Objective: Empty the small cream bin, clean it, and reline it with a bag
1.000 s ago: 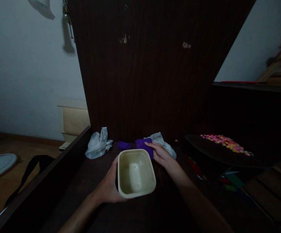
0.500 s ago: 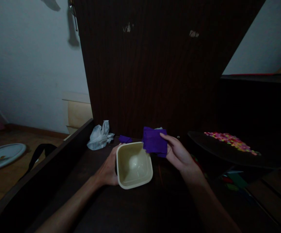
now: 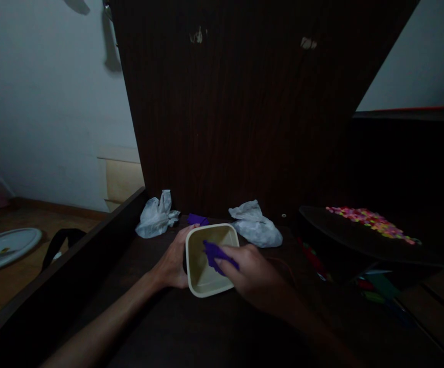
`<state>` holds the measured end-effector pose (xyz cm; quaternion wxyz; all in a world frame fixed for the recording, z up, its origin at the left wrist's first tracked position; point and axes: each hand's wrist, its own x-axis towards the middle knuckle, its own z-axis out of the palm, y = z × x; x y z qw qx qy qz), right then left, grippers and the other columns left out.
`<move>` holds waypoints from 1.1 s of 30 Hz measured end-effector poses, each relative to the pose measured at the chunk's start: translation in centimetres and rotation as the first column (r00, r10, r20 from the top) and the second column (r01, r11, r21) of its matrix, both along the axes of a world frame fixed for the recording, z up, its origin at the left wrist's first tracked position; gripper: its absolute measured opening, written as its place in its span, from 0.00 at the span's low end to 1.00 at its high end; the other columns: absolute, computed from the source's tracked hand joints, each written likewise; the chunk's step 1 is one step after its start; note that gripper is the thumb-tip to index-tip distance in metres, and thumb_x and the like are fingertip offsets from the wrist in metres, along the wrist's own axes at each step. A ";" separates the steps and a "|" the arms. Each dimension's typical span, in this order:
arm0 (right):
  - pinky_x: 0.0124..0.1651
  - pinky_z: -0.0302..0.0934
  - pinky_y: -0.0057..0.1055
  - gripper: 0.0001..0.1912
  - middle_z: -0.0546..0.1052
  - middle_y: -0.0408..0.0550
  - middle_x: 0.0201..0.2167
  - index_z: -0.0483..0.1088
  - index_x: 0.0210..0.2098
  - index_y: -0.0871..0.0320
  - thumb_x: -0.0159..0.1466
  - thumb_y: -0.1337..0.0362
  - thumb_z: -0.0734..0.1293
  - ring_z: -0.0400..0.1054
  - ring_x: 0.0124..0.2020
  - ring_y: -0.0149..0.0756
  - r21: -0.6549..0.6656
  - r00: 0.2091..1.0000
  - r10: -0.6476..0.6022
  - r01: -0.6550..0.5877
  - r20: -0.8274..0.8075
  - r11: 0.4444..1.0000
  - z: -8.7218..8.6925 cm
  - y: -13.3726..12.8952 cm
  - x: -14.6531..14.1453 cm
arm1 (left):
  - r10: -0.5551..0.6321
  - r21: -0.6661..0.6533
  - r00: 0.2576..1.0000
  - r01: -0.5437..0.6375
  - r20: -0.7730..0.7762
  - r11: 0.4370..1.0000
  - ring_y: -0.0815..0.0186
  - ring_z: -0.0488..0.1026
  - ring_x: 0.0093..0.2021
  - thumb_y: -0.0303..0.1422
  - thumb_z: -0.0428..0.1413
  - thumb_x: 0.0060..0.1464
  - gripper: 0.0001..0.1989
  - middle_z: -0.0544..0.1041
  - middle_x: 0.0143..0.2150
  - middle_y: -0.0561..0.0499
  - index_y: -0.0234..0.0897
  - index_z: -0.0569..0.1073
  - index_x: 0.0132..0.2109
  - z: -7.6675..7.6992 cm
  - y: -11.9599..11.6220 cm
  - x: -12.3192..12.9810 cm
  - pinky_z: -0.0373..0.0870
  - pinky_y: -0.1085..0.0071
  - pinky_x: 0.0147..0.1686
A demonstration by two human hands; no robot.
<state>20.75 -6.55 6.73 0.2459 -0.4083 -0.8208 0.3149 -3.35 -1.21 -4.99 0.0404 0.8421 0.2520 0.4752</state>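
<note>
My left hand (image 3: 176,259) grips a cream square plastic container (image 3: 197,284) from its left side, its opening tilted toward me. Inside the opening, a folded purple cloth (image 3: 216,257) is pinched in my right hand (image 3: 250,273). The fingertips reach past the container's right rim. Whether the cloth touches the inner wall I cannot tell. Another small purple piece (image 3: 197,220) lies on the dark wooden surface just behind the container.
White plastic bags lie at the back: one (image 3: 155,219) on the left, another (image 3: 258,227) on the right. A dark curved shelf (image 3: 311,220) with colourful small pieces (image 3: 373,224) stands right. A raised wooden edge (image 3: 102,232) runs along the left. A white oval plate-like object (image 3: 18,236) is lower left.
My right hand has moved left and down, bringing the purple cloth from beside the rim into the container. The white bag behind it is now uncovered. My left hand stays on the container.
</note>
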 end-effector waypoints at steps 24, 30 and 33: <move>0.60 0.63 0.51 0.36 0.75 0.74 0.56 0.71 0.57 0.76 0.64 0.48 0.68 0.70 0.57 0.62 0.039 0.858 0.219 -0.266 0.465 0.963 -4.7 -1.2 -5.5 | -0.005 0.040 1.000 0.006 -0.015 0.999 0.36 0.64 0.66 0.47 0.73 0.39 0.63 0.64 0.66 0.33 0.43 0.45 0.74 -0.3 -1.3 0.3 0.62 0.37 0.64; 0.57 0.65 0.48 0.32 0.77 0.68 0.53 0.75 0.53 0.69 0.63 0.47 0.70 0.71 0.55 0.58 -0.031 0.848 0.249 -0.266 0.467 0.963 -2.8 -1.6 -4.4 | 0.006 0.026 1.000 -0.007 0.004 1.000 0.37 0.63 0.67 0.42 0.72 0.40 0.61 0.64 0.66 0.33 0.42 0.45 0.74 0.0 -1.6 0.6 0.60 0.36 0.65; 0.53 0.67 0.47 0.28 0.79 0.68 0.50 0.78 0.48 0.69 0.66 0.48 0.67 0.73 0.51 0.58 -0.070 0.812 0.271 -0.275 0.517 0.959 -1.2 -2.5 -3.5 | -0.014 0.034 1.000 0.014 -0.004 0.999 0.38 0.62 0.68 0.43 0.71 0.42 0.60 0.63 0.67 0.33 0.42 0.45 0.74 0.0 -1.6 0.5 0.59 0.36 0.66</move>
